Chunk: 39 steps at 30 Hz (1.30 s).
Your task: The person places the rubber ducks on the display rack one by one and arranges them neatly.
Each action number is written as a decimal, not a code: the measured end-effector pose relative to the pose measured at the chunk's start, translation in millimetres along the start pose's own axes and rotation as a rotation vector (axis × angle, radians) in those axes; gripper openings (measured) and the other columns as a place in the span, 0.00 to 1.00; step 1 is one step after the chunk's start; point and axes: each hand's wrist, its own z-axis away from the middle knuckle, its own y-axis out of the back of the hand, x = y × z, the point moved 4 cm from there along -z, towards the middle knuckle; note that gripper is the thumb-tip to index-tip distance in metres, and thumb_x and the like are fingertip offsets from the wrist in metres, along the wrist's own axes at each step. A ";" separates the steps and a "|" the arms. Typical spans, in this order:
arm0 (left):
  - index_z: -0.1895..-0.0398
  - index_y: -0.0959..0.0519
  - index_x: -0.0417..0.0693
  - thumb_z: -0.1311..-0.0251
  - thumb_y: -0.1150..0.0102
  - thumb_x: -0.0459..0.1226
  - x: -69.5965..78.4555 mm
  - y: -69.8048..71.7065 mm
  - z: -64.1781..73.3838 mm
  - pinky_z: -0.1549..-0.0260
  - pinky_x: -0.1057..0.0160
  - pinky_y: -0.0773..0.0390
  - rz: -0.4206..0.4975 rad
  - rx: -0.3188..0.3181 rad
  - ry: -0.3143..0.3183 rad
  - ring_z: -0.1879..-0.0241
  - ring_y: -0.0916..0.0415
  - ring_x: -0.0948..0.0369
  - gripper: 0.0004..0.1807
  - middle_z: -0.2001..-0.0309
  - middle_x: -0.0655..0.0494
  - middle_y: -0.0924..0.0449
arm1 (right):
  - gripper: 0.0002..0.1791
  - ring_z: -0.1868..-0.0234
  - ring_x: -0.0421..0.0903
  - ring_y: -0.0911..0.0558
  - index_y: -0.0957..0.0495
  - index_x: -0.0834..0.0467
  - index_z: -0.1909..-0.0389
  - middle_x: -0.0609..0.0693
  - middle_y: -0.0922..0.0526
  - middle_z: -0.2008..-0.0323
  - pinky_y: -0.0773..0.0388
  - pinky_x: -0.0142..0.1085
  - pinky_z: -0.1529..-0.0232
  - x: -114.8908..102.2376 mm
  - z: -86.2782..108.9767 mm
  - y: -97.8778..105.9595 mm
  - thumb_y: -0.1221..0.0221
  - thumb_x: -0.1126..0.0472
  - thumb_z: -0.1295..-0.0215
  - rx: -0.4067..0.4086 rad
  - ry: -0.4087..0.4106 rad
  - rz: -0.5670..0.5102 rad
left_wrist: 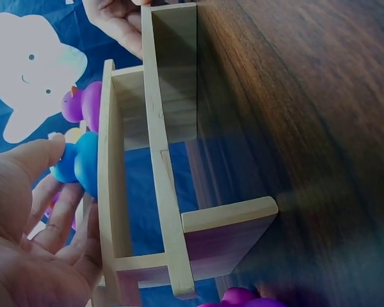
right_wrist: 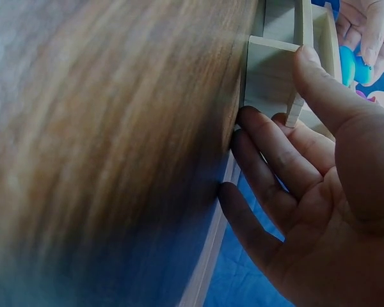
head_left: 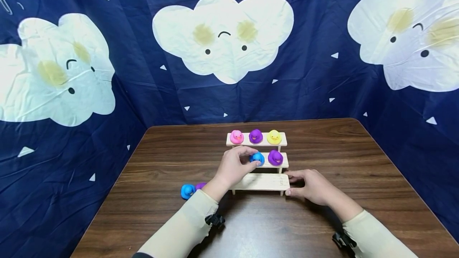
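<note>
A small wooden three-step stand (head_left: 261, 182) stands on the table. My left hand (head_left: 234, 165) pinches a blue rubber duck (head_left: 257, 158) between thumb and fingers at the middle step. Just right of that duck sits a purple rubber duck (head_left: 275, 157). Along the top step are a pink duck (head_left: 236, 136), another purple duck (head_left: 255, 136) and a yellow duck (head_left: 274, 137). My right hand (head_left: 311, 186) holds the right end of the bottom step. In the right wrist view its thumb (right_wrist: 310, 67) lies on the board's edge, with the fingers around the end.
Left of the stand, a blue duck (head_left: 187, 191) and a purple duck (head_left: 201, 186) lie on the brown wooden table (head_left: 172, 150), the purple one partly hidden by my left arm. Dark blue cloth (head_left: 312, 102) with cloud faces hangs behind and at both sides.
</note>
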 end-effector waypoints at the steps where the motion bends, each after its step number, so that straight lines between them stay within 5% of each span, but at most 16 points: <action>1: 0.53 0.11 0.51 0.44 0.20 0.38 0.0 0.0 0.0 0.61 0.58 0.16 -0.001 0.001 0.000 0.61 0.16 0.55 0.15 0.59 0.63 0.12 | 0.35 0.42 0.52 0.16 0.18 0.56 0.36 0.39 0.10 0.57 0.24 0.58 0.38 0.0 0.1 0.0 0.24 0.46 0.42 0.000 0.000 0.000; 15: 0.52 0.10 0.53 0.45 0.19 0.40 0.8 1.7 1.9 0.65 0.65 0.18 -0.036 0.016 -0.009 0.65 0.17 0.57 0.16 0.61 0.65 0.13 | 0.34 0.44 0.50 0.15 0.17 0.57 0.37 0.39 0.10 0.58 0.22 0.57 0.39 0.2 0.5 -1.5 0.24 0.46 0.42 0.008 0.024 0.006; 25: 0.49 0.11 0.47 0.45 0.19 0.39 -2.1 5.6 3.7 0.54 0.60 0.14 0.044 0.005 0.014 0.55 0.14 0.53 0.20 0.52 0.57 0.12 | 0.34 0.43 0.51 0.16 0.17 0.57 0.37 0.39 0.10 0.58 0.23 0.57 0.38 -1.9 1.0 -0.8 0.24 0.46 0.42 0.009 0.031 0.001; 39: 0.47 0.12 0.44 0.42 0.21 0.36 -19.0 55.4 21.2 0.50 0.54 0.14 0.057 0.060 0.005 0.49 0.15 0.51 0.19 0.47 0.57 0.13 | 0.35 0.42 0.52 0.16 0.18 0.56 0.36 0.39 0.10 0.57 0.24 0.58 0.37 -1.4 0.9 0.0 0.24 0.45 0.42 0.001 0.002 -0.001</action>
